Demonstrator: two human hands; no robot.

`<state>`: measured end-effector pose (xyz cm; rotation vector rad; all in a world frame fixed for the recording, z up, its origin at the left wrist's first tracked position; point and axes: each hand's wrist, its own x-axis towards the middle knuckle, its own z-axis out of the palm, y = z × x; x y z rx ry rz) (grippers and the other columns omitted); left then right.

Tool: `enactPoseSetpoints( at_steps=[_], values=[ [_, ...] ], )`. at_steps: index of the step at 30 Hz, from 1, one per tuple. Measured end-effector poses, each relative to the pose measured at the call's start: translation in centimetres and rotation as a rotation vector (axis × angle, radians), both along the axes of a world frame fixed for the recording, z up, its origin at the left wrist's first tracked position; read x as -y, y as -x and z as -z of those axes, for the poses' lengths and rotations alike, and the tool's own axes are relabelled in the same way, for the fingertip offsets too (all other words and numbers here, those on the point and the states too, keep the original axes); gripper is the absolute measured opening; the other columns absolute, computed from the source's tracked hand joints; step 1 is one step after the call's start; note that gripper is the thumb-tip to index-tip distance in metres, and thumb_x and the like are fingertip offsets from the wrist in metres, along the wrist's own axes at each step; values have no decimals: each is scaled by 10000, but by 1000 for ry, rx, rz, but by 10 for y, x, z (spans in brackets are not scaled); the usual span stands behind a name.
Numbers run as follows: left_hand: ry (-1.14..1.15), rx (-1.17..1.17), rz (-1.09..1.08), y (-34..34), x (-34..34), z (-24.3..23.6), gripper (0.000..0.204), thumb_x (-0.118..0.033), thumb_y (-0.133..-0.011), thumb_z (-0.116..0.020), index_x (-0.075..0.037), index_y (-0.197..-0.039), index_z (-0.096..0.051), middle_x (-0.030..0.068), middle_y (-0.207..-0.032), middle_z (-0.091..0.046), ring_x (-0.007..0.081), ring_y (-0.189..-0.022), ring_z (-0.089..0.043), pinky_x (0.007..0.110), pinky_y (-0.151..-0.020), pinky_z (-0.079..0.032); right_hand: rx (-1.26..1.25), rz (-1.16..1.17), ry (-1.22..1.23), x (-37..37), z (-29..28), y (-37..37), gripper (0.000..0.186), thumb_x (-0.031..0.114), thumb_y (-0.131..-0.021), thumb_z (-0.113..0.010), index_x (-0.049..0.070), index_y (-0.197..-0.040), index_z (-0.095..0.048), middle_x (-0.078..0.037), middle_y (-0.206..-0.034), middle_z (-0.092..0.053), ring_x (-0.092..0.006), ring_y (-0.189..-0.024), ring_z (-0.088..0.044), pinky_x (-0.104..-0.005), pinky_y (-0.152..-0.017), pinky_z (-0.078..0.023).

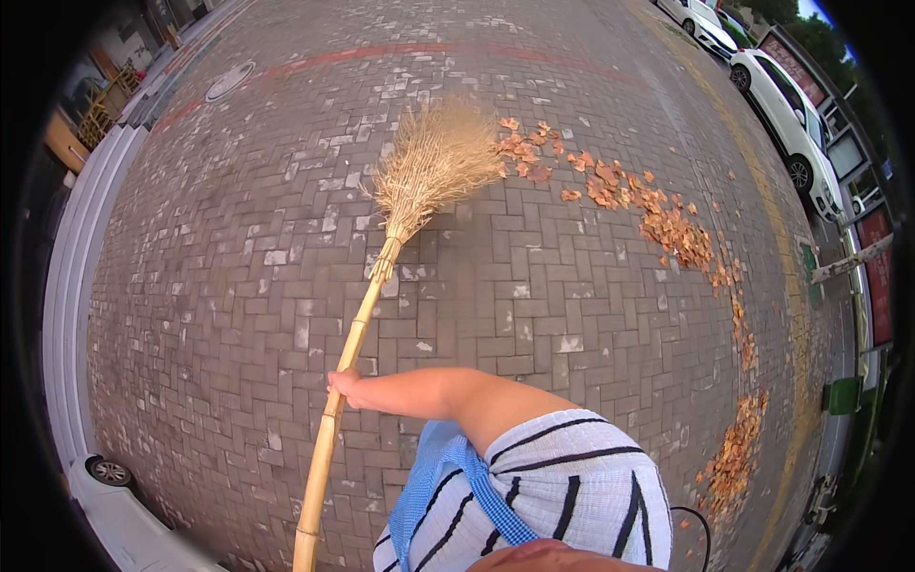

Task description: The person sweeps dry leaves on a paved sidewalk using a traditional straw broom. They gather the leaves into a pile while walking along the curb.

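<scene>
My right hand (344,383) is closed around the bamboo handle of a long twig broom (357,329). The right arm reaches across my front to the left, in a striped short sleeve. From the hand the handle slants down to the lower edge and up to a fanned head of straw-coloured twigs (434,162). Those twigs lie on the brick paving, their right tips blurred and touching the near end of a trail of dry orange-brown leaves (529,157). My left hand does not show; the lower end of the handle is cut off by the picture's edge.
The leaf trail curves right to a thicker pile (734,453). White cars (786,114) stand along the right, beyond a yellow line. Grey steps (81,276) run along the left, with a white car (133,520) below them. A manhole cover (231,81) lies at the far left.
</scene>
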<state>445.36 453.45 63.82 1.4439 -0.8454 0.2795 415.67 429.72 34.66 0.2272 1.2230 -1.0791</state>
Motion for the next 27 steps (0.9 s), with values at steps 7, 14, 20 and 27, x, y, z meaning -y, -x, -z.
enactPoseSetpoints(
  at_steps=[7, 14, 20, 27],
  values=[
    [98, 80, -180, 62, -20, -28, 165, -123, -858, -401, 8, -883, -497, 71, -639, -541, 190, -624, -542, 297, -592, -451, -16, -399, 154, 75, 0, -35, 229, 63, -799, -536, -38, -992, -466, -98, -791, -539, -180, -643, -581, -338, -565, -520],
    [151, 241, -173, 177, -19, -70, 180, -137, -857, -416, 16, -832, -506, 81, -617, -538, 194, -591, -543, 297, -543, -450, 0, -327, 174, 78, 35, 97, 170, 108, -814, -546, -6, -937, -519, -75, -783, -580, -180, -677, -602, -343, -574, -531],
    [190, 321, -126, 300, -26, -85, 204, -149, -857, -429, 24, -789, -513, 88, -599, -535, 196, -562, -543, 298, -501, -450, 169, -15, 216, -27, 44, 283, 138, 84, -803, -549, 5, -904, -497, -65, -786, -556, -182, -702, -596, -333, -633, -541],
    [92, 35, 493, 453, -12, -69, 162, -65, -860, -374, 1, -966, -477, 79, -641, -536, 181, -631, -536, 303, -673, -465, 159, 536, 271, -203, 51, 527, 153, 86, -796, -576, 16, -891, -479, -70, -772, -527, -199, -696, -559, -349, -649, -512]
  ],
)
